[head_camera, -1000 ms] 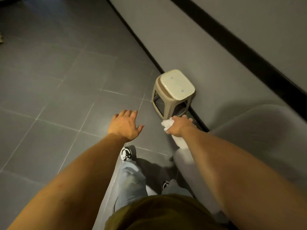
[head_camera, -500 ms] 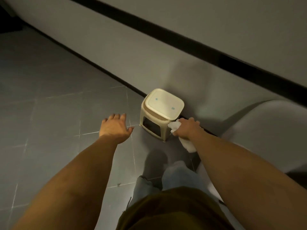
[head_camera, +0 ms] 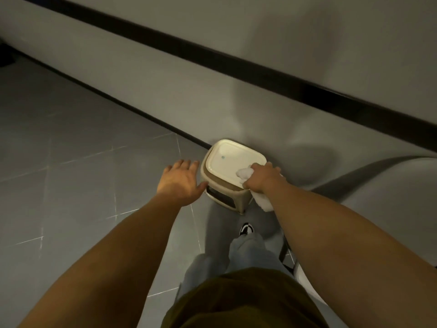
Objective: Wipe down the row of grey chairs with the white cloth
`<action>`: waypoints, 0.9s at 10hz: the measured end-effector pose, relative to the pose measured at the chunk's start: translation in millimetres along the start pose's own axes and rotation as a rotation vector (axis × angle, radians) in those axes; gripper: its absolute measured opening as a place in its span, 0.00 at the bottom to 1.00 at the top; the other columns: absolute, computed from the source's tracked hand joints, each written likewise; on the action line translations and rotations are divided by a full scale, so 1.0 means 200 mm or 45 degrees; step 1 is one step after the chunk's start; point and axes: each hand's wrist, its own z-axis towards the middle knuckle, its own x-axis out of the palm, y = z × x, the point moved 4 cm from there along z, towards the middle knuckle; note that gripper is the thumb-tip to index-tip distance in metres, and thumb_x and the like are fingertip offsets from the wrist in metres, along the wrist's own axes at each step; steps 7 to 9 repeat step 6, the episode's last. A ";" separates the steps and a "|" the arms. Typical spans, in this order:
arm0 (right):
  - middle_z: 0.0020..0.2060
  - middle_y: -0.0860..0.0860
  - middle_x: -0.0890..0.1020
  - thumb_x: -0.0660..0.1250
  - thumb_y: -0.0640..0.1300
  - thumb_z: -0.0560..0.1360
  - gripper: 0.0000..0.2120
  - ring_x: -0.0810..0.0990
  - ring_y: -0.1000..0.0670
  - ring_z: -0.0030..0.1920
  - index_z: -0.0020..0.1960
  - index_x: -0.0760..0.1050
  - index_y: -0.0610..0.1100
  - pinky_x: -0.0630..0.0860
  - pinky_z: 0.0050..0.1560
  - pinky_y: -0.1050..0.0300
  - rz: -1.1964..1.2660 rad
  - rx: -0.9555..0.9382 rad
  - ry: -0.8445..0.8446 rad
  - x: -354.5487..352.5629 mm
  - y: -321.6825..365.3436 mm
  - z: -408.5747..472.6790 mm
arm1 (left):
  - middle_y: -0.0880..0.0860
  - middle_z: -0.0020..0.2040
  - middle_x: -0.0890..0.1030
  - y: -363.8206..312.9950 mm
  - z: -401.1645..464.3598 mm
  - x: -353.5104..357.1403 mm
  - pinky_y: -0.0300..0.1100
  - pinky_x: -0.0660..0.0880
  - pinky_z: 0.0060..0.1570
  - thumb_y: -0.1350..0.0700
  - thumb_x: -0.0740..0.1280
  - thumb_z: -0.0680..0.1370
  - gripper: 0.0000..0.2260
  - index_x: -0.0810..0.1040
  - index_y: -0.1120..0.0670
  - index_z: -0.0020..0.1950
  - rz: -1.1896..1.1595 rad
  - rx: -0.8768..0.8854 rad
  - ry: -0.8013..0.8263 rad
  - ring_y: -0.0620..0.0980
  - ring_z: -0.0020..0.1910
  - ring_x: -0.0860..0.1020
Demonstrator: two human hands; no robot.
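Observation:
My right hand (head_camera: 261, 177) is closed around the white cloth (head_camera: 246, 173), which is bunched at the fingers and hangs down below the wrist. The cloth rests on the near right corner of a small beige stool (head_camera: 227, 159) with a cream top. My left hand (head_camera: 181, 182) is open with fingers spread, just left of the stool, its thumb close to the stool's side. A grey chair (head_camera: 390, 192) curves in from the right edge, beside the stool.
The stool stands against a grey wall (head_camera: 165, 74) with a black stripe and black skirting. Grey floor tiles (head_camera: 71, 174) spread out to the left. My legs and a black-and-white shoe (head_camera: 246, 228) are right below the stool.
The view has swung toward the wall and closer to the stool. My right hand moved the cloth from beside the stool onto its top corner. My left hand drew in next to the stool.

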 end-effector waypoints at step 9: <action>0.80 0.43 0.53 0.73 0.61 0.73 0.44 0.48 0.34 0.79 0.81 0.54 0.55 0.52 0.74 0.26 -0.213 0.059 0.099 -0.04 0.20 0.53 | 0.54 0.73 0.69 -0.05 0.69 0.06 0.57 0.62 0.68 0.31 0.54 0.76 0.34 0.59 0.50 0.75 0.087 0.385 0.067 0.57 0.72 0.65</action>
